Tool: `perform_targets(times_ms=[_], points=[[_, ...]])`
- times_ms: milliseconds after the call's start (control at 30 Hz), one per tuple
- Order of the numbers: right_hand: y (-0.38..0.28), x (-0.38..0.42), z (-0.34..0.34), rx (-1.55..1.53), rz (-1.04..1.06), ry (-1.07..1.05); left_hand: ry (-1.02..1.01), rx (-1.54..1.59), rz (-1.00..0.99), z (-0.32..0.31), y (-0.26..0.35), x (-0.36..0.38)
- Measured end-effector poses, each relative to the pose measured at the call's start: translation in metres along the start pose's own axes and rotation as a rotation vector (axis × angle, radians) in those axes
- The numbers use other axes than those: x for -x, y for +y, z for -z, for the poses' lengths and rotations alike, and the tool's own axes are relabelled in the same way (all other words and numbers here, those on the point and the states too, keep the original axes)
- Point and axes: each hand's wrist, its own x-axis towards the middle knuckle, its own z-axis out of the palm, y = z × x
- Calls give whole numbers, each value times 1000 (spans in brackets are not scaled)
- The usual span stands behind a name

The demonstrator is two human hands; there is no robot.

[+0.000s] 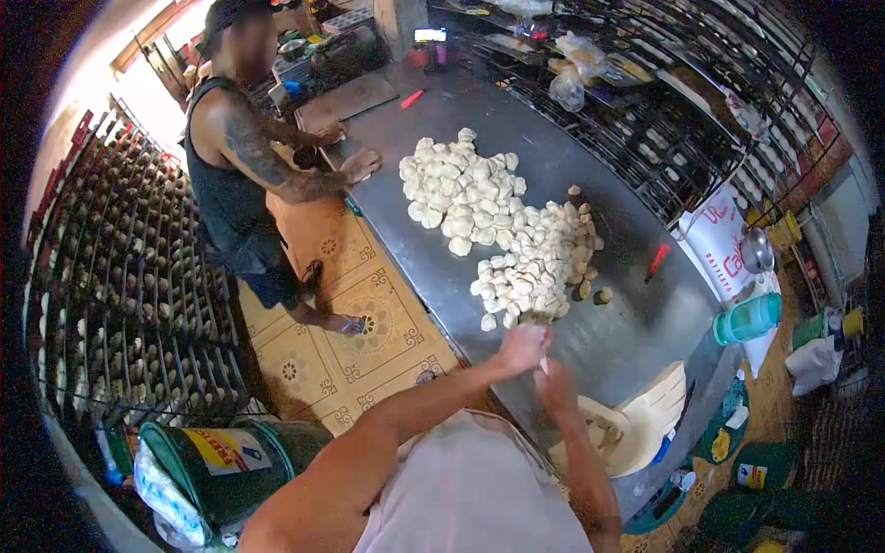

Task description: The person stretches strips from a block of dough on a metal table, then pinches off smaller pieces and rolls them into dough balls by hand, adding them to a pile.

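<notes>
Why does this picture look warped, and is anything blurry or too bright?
In the head view, a wide lens seemingly bends the left rack; corners fall dark; glare washes out the upper left; the left hand and right hand look slightly smeared; the dough pieces look clearer.

Upper-left glare, dark corners, fisheye distortion

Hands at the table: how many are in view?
4: the wearer's left hand and right hand, close together at the near side of the dough; a co-worker's far hand and near hand, at the table's left edge. None looks hidden.
</notes>
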Motion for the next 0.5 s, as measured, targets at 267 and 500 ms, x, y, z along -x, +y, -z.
perform_targets(times_ms=[267,500], points=[[46,-12,-23,-300,54,330,136,-40,-321,-5,-15,-16],[58,33,-21,91,220,184,-346,195,-112,-100,-54,44]])
